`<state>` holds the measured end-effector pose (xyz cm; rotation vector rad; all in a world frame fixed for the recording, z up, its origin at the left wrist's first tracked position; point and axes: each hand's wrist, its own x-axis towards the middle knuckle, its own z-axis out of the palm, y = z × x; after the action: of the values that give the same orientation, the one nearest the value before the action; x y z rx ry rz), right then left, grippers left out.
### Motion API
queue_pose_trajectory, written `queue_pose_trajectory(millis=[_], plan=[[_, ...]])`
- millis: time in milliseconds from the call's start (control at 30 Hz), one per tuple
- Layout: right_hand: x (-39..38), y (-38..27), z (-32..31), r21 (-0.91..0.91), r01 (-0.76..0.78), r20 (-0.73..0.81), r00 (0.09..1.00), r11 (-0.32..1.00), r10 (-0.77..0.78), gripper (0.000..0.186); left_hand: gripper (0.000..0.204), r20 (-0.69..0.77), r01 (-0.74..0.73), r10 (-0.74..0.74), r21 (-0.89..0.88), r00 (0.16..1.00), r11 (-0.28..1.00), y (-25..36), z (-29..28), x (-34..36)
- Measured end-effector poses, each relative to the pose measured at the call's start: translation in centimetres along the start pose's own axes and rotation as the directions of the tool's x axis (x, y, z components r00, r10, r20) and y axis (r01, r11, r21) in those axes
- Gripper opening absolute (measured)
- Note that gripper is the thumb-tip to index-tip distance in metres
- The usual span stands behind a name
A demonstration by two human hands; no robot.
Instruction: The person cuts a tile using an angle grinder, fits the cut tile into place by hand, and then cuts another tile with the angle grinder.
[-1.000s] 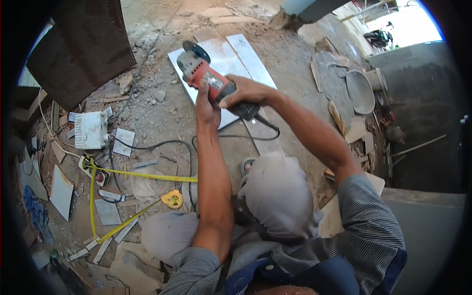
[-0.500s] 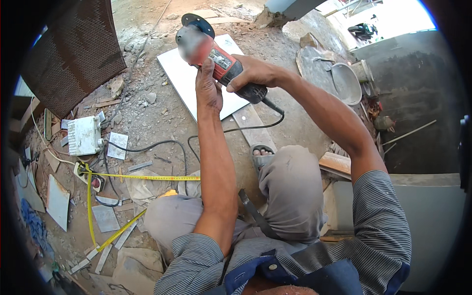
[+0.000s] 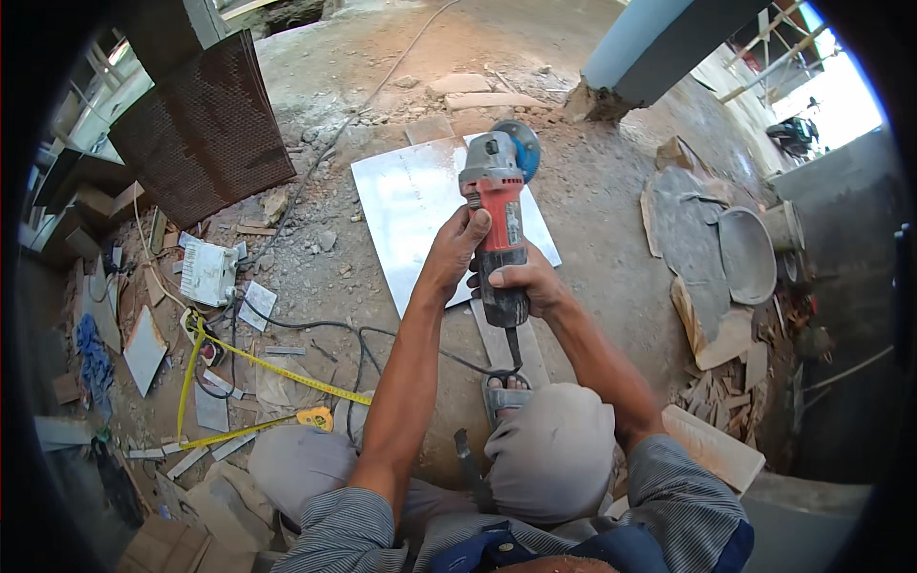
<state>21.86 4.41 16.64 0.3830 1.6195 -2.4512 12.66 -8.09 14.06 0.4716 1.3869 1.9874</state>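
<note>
I hold a red and grey angle grinder (image 3: pixel 499 212) with both hands above a large white tile (image 3: pixel 413 208) lying on the dusty floor. My left hand (image 3: pixel 455 250) grips the red body near the head. My right hand (image 3: pixel 523 285) wraps the dark rear handle. The grinder's blue-guarded disc (image 3: pixel 521 148) points away from me, over the tile's far right part. Its black cord (image 3: pixel 401 339) trails back past my bent knees.
A yellow tape measure (image 3: pixel 250 368) stretches across the floor at left, near a white power strip (image 3: pixel 208 271) and tile offcuts (image 3: pixel 145 346). A brown mesh panel (image 3: pixel 205 134) leans at upper left. A grey pan (image 3: pixel 747 253) and rubble lie right; a column (image 3: pixel 650 48) stands ahead.
The grinder has swung from lying across the tile's left side to pointing straight ahead over its right part. Both hands moved with it, and the view shifted.
</note>
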Motion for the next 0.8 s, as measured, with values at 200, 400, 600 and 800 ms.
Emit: queue_pose_trajectory(millis=[200, 400, 600, 800], plan=[[-0.4, -0.3, -4.6, 0.169, 0.086, 0.014, 0.996, 0.982, -0.090, 0.065, 0.084, 0.076, 0.082, -0.071, -0.155, 0.995, 0.984, -0.5, 2.8, 2.0], [-0.4, 2.0, -6.3, 0.191, 0.136, -0.073, 0.990, 0.972, -0.124, 0.067, 0.075, 0.106, 0.311, -0.293, -0.259, 0.950, 0.914, -2.8, 5.1, 3.5], [-1.1, 4.5, -7.8, 0.093, 0.055, -0.087, 0.995, 0.994, -0.047, 0.080, 0.074, 0.143, 0.290, -0.253, -0.424, 0.957, 0.858, -6.8, 4.6, 2.7], [-0.7, 6.2, -7.9, 0.014, 0.053, -0.126, 0.991, 0.999, -0.051, 0.075, 0.072, 0.107, 0.286, -0.267, -0.454, 0.958, 0.844, -8.8, 3.7, 2.4]])
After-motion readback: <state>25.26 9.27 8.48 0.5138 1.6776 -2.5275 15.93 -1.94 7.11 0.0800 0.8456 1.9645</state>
